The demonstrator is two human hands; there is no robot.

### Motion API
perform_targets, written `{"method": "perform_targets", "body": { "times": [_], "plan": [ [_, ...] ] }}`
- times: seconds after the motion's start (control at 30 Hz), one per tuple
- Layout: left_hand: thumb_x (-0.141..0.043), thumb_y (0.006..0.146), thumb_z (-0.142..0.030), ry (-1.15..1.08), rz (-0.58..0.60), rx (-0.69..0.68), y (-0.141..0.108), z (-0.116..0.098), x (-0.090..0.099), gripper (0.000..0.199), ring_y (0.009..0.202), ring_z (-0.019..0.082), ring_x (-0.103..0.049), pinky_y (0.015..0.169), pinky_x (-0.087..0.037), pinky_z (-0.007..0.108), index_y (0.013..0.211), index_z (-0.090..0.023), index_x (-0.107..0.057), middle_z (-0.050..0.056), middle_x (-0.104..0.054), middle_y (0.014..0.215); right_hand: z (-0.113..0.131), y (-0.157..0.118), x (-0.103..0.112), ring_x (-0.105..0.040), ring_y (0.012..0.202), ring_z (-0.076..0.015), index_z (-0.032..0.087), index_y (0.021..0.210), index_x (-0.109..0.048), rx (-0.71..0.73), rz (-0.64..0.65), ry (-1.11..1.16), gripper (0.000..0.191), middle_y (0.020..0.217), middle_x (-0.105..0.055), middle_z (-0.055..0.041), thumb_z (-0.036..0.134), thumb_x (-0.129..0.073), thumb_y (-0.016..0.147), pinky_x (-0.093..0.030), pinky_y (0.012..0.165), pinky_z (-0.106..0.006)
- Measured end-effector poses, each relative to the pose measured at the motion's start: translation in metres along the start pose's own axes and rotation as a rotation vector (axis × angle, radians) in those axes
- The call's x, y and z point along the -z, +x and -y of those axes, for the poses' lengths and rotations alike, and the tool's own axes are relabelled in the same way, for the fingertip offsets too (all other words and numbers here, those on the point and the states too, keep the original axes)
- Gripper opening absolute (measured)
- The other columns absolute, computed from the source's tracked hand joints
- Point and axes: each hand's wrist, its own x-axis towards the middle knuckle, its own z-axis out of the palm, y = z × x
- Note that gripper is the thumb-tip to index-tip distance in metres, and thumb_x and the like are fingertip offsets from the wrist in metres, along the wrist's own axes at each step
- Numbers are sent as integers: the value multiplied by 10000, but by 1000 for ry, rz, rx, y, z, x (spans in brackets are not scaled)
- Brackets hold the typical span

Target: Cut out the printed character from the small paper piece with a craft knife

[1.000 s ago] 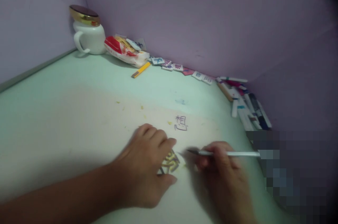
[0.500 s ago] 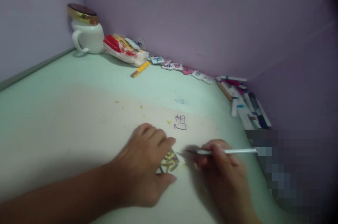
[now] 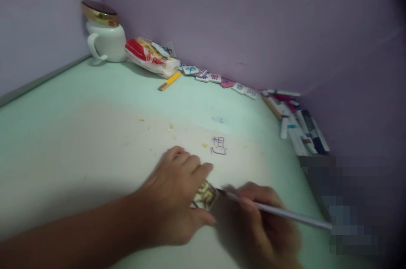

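Note:
Below the middle of the desk, my left hand (image 3: 179, 199) presses down on a small flat tile (image 3: 206, 195) with a yellow-and-dark drawn character, its thumb and index finger around it. My palm and fingers hide part of the tile. My right hand (image 3: 269, 222) grips a slim, pale silvery pen-like tool (image 3: 288, 213) with a dark pointed tip. That tip lies at the tile's upper right edge. Whether it is a blade or a brush I cannot tell. Just beyond the hands, a purple character (image 3: 218, 145) is drawn on the desk top.
Yellow scraps (image 3: 171, 126) are scattered beyond my left hand. Along the back wall are a white mug (image 3: 111, 45) topped by a gold-rimmed lid (image 3: 100, 13), a red-and-white packet (image 3: 152, 59), a yellow stick (image 3: 169, 80), several character tiles (image 3: 214, 78) and a heap of pens (image 3: 294, 123).
My right hand has moved down, tilting the tool so its rear end hangs lower. Its tip has come left and down to the tile's edge. My left hand stays on the tile.

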Motion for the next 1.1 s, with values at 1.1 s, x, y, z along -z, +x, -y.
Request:
{"method": "perform_targets", "body": {
  "times": [1.1],
  "plan": [
    [-836, 622, -527, 42, 10, 3, 5, -4, 3, 552, 752, 209, -478, 859, -364, 423, 960, -130, -655, 26, -561, 774, -1, 3, 10, -637, 670, -170, 233, 945, -613, -11, 296, -10, 89, 779, -664, -48, 172, -558, 913, -524, 574, -297]
  ]
}}
